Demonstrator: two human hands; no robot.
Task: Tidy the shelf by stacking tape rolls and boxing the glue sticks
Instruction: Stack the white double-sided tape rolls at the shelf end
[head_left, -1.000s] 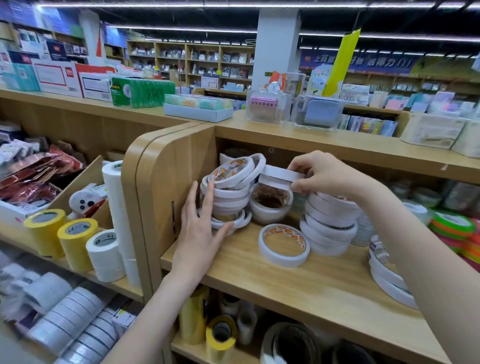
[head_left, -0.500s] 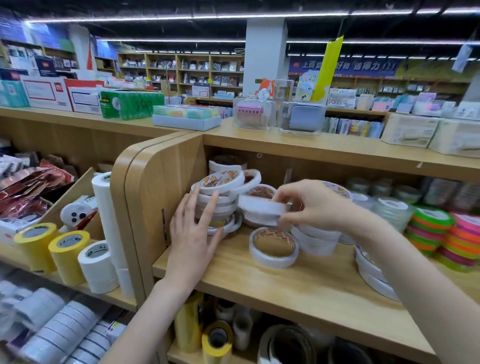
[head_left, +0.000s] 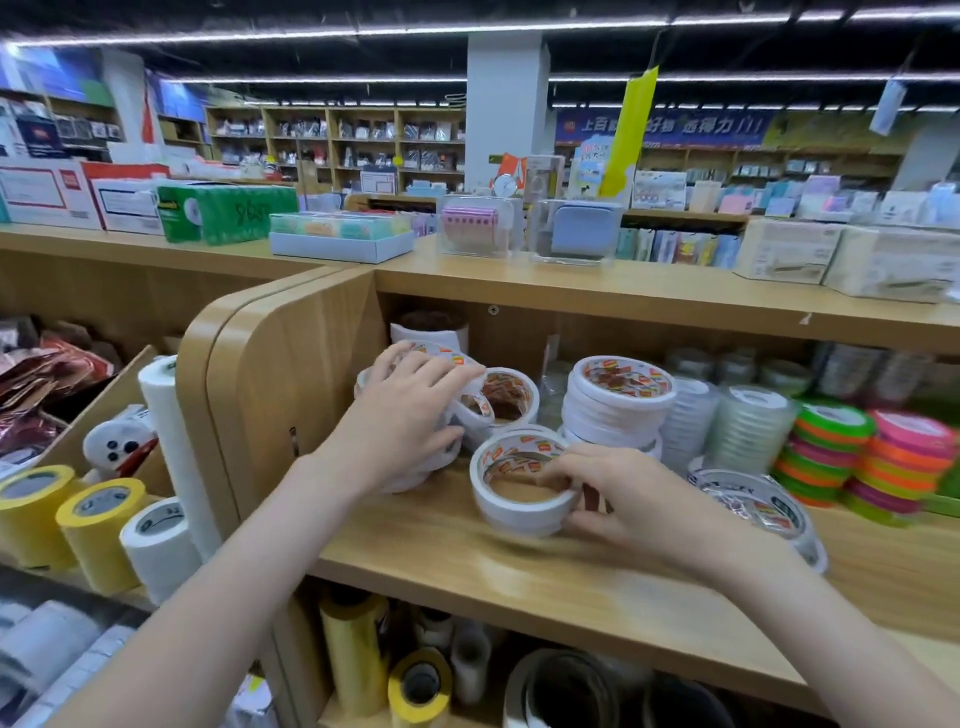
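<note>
On the middle wooden shelf (head_left: 467, 566) lie white double-sided tape rolls. My right hand (head_left: 613, 499) pinches the rim of a short pile of white rolls (head_left: 511, 491) at the shelf's front. My left hand (head_left: 402, 415) lies over a leaning pile of white rolls (head_left: 421, 470) by the left wall, fingers spread on top. Between them a roll with a brown core (head_left: 506, 397) stands behind. A neat tall stack of white rolls (head_left: 615, 402) stands to the right. No glue sticks are in sight.
Clear tape stacks (head_left: 748, 426), neon green and pink rolls (head_left: 862, 457) and a flat clear roll (head_left: 763, 509) fill the shelf's right. A curved wooden divider (head_left: 249, 395) bounds the left, with yellow and white rolls (head_left: 98, 525) beyond it. Boxes line the top ledge.
My right hand came down from the tall stack and now grips the rolls at the shelf's front. My left hand rose from the shelf's edge onto the leaning pile.
</note>
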